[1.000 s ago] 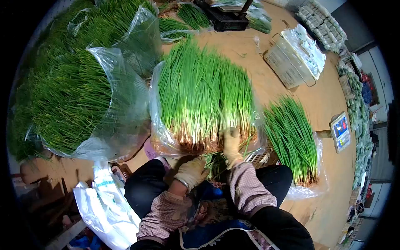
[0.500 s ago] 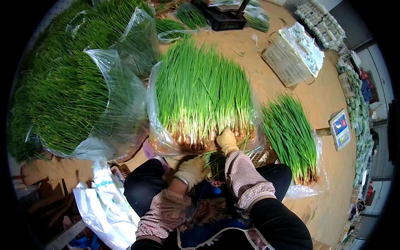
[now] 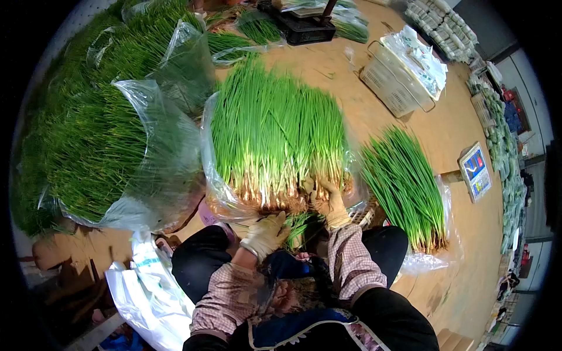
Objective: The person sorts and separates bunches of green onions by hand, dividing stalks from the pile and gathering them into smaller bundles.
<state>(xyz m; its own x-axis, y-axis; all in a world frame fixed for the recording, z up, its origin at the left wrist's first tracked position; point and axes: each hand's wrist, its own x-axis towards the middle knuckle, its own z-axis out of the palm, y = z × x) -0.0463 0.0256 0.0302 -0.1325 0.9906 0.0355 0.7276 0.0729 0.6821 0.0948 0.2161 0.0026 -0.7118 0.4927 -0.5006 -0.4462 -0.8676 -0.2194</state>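
Observation:
A wide bundle of green onions [image 3: 275, 128] lies on clear plastic in front of me, leaves away and brown root ends towards me. My right hand [image 3: 332, 205], in a pale glove, is at the right part of the root ends, with thumb and fingers around some of the green onions. Nearer my lap, my left hand [image 3: 264, 235], also gloved, hovers just below the roots. Its fingers are partly bent and apart, and nothing shows in them. Loose green leaves [image 3: 304, 227] lie between my hands, over a crate mostly hidden beneath.
Large plastic bags of green onions [image 3: 99, 146] crowd the left. A smaller bunch [image 3: 404, 187] lies on plastic to the right. Farther off are a white basket [image 3: 398, 82] of plastic bags, a black scale [image 3: 295, 26] and a printed box [image 3: 475, 171]. White bags [image 3: 149, 292] hang at lower left.
My right hand has shifted slightly right and down along the root ends, its fingers spreading around the stalks. My left hand has risen a little, and its fingers have loosened. The view has turned slightly.

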